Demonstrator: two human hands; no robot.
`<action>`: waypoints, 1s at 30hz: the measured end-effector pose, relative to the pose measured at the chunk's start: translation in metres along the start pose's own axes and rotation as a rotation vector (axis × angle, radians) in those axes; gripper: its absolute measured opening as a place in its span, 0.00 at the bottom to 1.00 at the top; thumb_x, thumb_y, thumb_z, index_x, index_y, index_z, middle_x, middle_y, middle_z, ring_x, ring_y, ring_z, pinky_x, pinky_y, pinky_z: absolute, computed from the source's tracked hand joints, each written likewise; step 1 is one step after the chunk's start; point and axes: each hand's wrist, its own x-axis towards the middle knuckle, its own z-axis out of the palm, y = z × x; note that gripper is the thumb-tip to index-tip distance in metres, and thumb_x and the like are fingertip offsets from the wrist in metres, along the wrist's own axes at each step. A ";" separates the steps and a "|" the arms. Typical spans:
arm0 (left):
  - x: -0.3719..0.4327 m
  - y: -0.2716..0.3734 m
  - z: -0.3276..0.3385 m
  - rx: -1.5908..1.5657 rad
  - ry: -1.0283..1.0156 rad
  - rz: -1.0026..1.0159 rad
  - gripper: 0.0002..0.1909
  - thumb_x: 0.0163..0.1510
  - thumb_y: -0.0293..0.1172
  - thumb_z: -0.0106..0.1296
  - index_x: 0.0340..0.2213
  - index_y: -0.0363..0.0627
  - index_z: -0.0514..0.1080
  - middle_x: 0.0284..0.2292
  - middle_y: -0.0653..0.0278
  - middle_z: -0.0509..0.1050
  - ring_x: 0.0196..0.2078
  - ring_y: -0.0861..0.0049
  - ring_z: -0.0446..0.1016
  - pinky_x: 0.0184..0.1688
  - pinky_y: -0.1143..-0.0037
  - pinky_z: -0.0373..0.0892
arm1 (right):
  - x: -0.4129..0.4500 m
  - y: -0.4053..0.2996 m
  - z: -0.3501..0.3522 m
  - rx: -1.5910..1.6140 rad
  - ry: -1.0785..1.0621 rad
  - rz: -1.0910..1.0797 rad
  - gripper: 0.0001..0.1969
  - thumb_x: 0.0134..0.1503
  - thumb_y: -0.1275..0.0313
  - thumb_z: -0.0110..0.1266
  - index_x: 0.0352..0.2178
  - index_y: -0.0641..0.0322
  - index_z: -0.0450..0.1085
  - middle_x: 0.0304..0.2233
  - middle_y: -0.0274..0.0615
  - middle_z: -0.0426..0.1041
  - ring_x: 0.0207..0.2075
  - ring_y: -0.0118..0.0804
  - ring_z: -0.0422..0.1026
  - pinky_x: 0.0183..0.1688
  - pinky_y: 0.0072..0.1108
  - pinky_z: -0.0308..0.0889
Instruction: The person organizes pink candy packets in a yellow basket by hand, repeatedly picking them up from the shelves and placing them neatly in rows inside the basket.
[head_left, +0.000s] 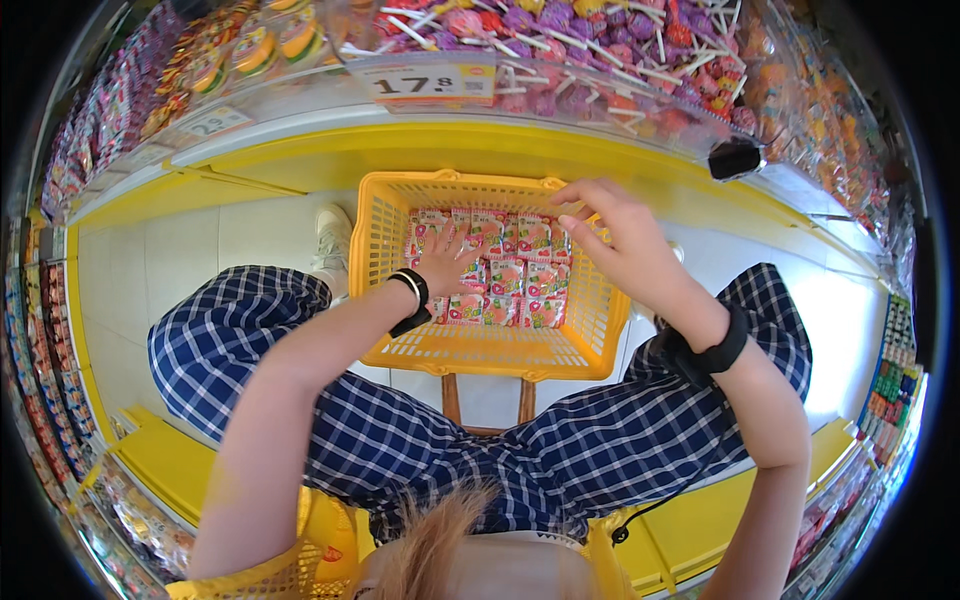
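A yellow plastic shopping basket (487, 367) stands on the floor between my knees. In it, rows of small pink and white candy packets (506, 277) lie flat, with printed wrappers. My left hand (448, 266) is inside the basket with its fingers spread, over the packets on the left and covering some of them. Whether it presses on them is hard to tell. Over the basket's far right corner hangs my right hand (619, 229), thumb and fingers apart, with nothing visible between them. Its fingertips are near the rim and the rightmost packets.
Ahead, a shelf with a yellow base (450, 146) carries clear bins of wrapped lollipops (577, 45) and other sweets. A price card (431, 81) hangs on the bin front. Wooden stool legs (451, 397) show behind the basket. Stocked shelves (52, 360) line the left side.
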 end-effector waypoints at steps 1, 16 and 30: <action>-0.005 0.002 -0.022 0.033 0.023 0.062 0.43 0.48 0.58 0.51 0.61 0.67 0.46 0.63 0.48 0.38 0.64 0.44 0.33 0.60 0.45 0.35 | 0.000 0.000 0.000 -0.022 0.002 -0.024 0.10 0.55 0.72 0.50 0.38 0.64 0.67 0.34 0.52 0.69 0.35 0.49 0.70 0.36 0.30 0.65; -0.159 0.070 -0.329 -0.333 0.901 0.519 0.07 0.52 0.26 0.50 0.34 0.39 0.71 0.34 0.54 0.73 0.38 0.61 0.73 0.41 0.68 0.68 | 0.025 -0.124 -0.065 -0.283 0.228 -0.502 0.10 0.53 0.77 0.50 0.39 0.61 0.68 0.35 0.46 0.67 0.39 0.48 0.69 0.40 0.30 0.66; -0.224 0.081 -0.493 -0.248 1.522 0.557 0.11 0.49 0.19 0.49 0.37 0.37 0.69 0.40 0.53 0.72 0.45 0.58 0.70 0.45 0.69 0.67 | 0.107 -0.243 -0.224 -0.534 0.721 -0.690 0.08 0.50 0.81 0.51 0.35 0.66 0.68 0.29 0.46 0.71 0.32 0.40 0.72 0.37 0.23 0.66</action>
